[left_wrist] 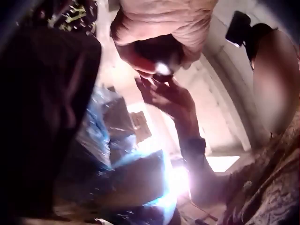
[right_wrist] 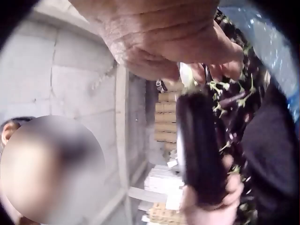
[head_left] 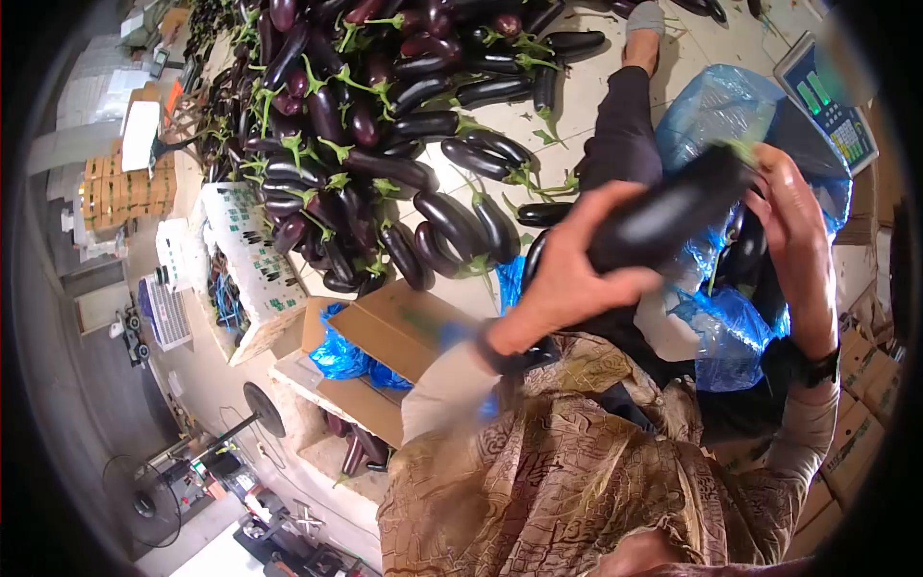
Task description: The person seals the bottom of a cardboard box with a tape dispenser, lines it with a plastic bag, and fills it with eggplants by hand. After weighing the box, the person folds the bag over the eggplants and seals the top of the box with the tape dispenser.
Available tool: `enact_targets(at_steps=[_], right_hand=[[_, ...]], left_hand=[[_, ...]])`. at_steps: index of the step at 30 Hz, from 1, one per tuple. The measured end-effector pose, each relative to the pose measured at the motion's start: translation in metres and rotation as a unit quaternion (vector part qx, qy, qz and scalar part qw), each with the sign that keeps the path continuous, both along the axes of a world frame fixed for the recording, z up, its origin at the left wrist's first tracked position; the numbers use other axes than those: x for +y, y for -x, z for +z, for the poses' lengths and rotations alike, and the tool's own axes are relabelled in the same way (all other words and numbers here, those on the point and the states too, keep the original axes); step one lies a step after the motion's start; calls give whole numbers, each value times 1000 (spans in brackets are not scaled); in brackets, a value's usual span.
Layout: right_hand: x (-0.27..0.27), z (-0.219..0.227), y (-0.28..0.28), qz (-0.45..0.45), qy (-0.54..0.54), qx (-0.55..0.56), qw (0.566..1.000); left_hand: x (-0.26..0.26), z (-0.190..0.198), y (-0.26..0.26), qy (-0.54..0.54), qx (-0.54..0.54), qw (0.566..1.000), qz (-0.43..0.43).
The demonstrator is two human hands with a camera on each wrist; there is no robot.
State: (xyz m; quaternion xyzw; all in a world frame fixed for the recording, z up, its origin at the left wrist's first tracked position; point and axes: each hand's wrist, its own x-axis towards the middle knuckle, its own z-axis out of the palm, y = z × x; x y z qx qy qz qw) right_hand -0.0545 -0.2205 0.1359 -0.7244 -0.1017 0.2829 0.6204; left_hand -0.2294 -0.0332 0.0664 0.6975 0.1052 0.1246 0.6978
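A glossy dark eggplant (head_left: 673, 213) is held up in front of the person, its stem end toward the upper right in the head view. The left hand (head_left: 567, 274) grips its thick lower end, fingers wrapped around it, as the left wrist view also shows. At the stem end, the curled fingers of the right hand (head_left: 796, 207) pinch the top; in the right wrist view that hand (right_wrist: 154, 40) lies over the pale stem end. Below the hands, a blue plastic bag (head_left: 726, 332) holds more eggplants (head_left: 742, 252).
A large heap of eggplants (head_left: 327, 111) covers the tiled floor ahead. At the upper right stands a digital scale (head_left: 829, 101). On the left are an open cardboard box (head_left: 404, 337) with blue plastic, a white printed box (head_left: 252, 245) and a fan (head_left: 144, 500). Cartons (head_left: 865, 380) are stacked at right.
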Motion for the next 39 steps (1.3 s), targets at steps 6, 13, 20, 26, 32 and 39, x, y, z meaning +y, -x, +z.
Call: enact_targets(at_steps=[6,13,20,26,32,39], right_hand=[[-85,-72,-68,56,233,-210,948],[-185,-117,-60,-19,347,-101,932],[-197,-112,-63,121,406,-65,904],[-192,-126,-48,99,296,88,946],[-201,-118,-50,122,275,146,942],[-198,-105,-39,77,177,143,971]], left_hand=[[78,-88,61,315,75,900,290],[92,-225,104,301,153,867,366],[109,-242,101,-188,308,890,280],[226,-218,64,-197,165,852,457],[373,-272,81,-347,294,660,597],[372,-208,43,-259,529,594,548]])
